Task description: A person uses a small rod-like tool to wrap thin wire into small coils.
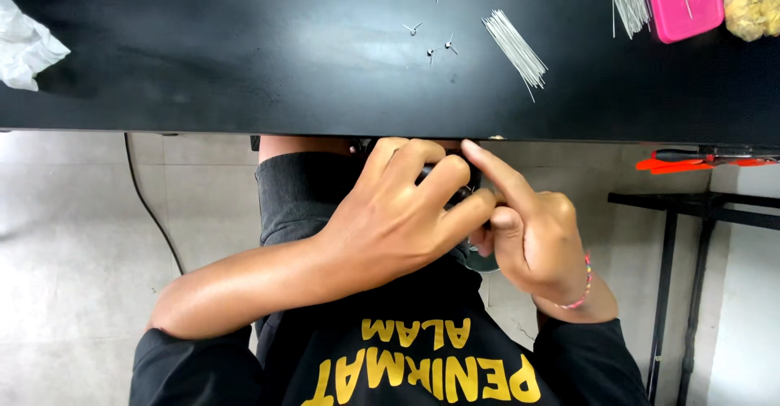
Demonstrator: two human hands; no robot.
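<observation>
Dark small part (pixel 455 188) at frame centre, just below tabletop (pixel 244 89) edge, clasped by left hand (pixel 398 219), pinched by right hand (pixel 528 227). Mid-adjustment, apparently; steady grip needed next. Wires (pixel 516 49) upper right, untouched.

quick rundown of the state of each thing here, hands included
left hand: closed around a small dark object, mostly hidden
right hand: index finger out, touching the same object
wire bundle: lying loose on black table
small bent wire pieces: scattered, apart
pink tray: flat, at table edge
</observation>
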